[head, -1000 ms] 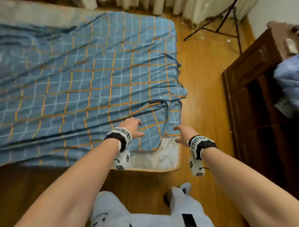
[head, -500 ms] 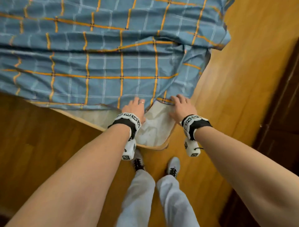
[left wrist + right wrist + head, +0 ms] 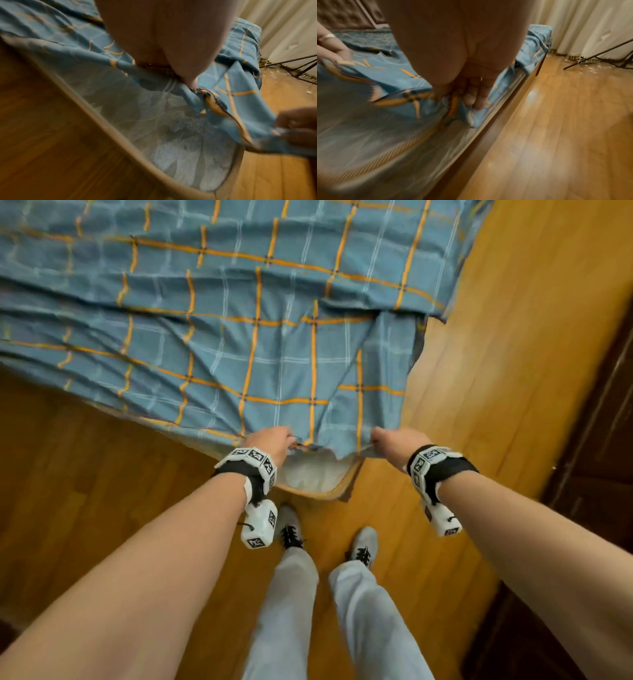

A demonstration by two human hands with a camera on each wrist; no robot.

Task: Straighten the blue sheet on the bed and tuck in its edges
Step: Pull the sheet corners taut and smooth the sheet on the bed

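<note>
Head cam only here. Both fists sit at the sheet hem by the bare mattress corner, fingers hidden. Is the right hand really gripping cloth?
Observer: Yes. In the right wrist view the right hand has its fingers curled round a bunched fold of the blue sheet.
Operator: Left?
Observer: In the left wrist view the left hand grips the gathered hem, with the bare mattress right beneath it.
Operator: What's past the bed's far end?
Observer: Cream curtains and the dark stand legs on the floor.
</note>
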